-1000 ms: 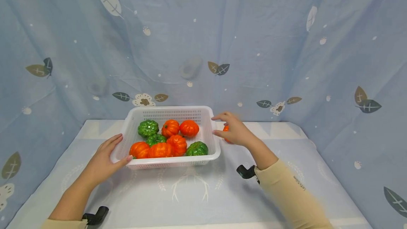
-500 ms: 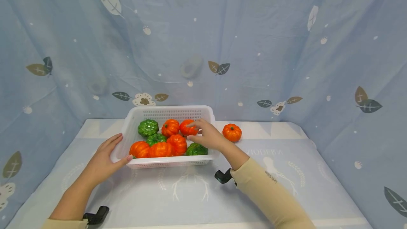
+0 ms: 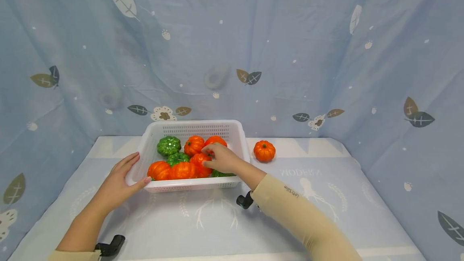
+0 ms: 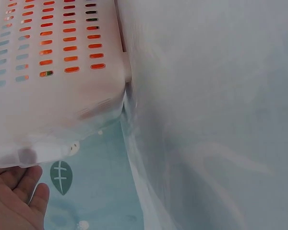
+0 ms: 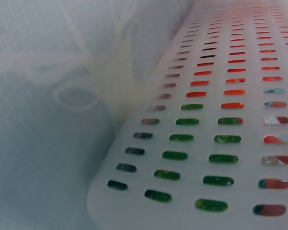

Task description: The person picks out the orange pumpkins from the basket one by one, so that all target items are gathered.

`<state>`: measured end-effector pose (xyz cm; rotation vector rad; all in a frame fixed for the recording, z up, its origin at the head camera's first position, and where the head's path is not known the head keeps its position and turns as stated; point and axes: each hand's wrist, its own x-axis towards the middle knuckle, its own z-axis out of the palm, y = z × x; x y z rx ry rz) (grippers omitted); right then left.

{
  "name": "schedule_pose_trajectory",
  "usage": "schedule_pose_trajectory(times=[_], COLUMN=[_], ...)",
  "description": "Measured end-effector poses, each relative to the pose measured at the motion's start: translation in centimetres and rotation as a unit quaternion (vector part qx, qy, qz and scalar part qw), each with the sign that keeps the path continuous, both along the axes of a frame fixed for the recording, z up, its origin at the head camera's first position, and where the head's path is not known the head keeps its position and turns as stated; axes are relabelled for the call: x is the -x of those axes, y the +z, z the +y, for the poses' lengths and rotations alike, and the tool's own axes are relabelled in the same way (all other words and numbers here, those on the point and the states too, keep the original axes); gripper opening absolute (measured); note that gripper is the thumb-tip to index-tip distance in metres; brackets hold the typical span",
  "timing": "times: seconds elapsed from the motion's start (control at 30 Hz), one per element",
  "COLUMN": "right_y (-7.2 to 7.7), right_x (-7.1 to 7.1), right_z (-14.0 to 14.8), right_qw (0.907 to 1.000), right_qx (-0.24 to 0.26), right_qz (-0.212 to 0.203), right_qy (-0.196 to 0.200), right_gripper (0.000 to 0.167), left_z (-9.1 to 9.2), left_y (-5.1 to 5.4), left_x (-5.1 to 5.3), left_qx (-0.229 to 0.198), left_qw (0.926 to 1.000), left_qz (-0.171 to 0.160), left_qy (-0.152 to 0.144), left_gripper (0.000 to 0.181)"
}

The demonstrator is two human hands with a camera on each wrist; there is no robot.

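Observation:
A white plastic basket [image 3: 195, 182] holds several small orange and green pumpkins. My left hand [image 3: 117, 182] rests against its left end, thumb across the front corner of the rim and fingers extended along the side. In the left wrist view, loosely bent fingers [image 4: 37, 196] touch below the basket's edge. My right hand [image 3: 224, 159] reaches over the right rim, thumb and fingers apart beside an orange pumpkin [image 3: 198, 167]. Whether they touch it is unclear. That hand partly covers a red-orange pumpkin [image 3: 215, 140] and a green pumpkin [image 3: 222, 174]. The right wrist view shows only the basket's slotted wall [image 5: 192, 143].
Another orange pumpkin [image 3: 264, 151] sits on the table to the right of the basket. A pale patterned cloth [image 3: 181, 228] covers the table. Blue printed curtains [image 3: 232, 51] enclose the back and sides.
My right hand has left the orange pumpkin on the table's right and moved left into the basket, down among the pumpkins. The left hand and basket have stayed in place.

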<state>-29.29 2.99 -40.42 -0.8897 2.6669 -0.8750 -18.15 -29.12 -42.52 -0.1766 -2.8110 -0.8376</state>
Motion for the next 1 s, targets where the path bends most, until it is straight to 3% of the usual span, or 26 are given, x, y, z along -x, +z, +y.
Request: schedule_pose_trajectory(times=[0.23,0.43,1.0], right_y=[-0.4,-0.8,-0.5], right_x=[1.0,1.2,1.3], right_z=[-0.1,-0.3,-0.3], right_qw=[0.9992,0.9978,0.9975], right_qx=[-0.017,-0.005,0.043], right_qz=[-0.035,-0.066,-0.043], right_qy=[0.013,-0.005,-0.036], right_gripper=[0.048,0.049,0.046], left_z=[0.2,0.1,0.1], left_y=[0.0,0.0,0.1], left_x=[0.2,0.1,-0.1], left_qx=[0.003,-0.001,-0.001], left_qw=[1.0000,1.0000,0.9999], left_qz=[-0.006,-0.007,-0.011], left_qy=[0.002,0.002,0.002], left_gripper=[0.096,0.096,0.096])
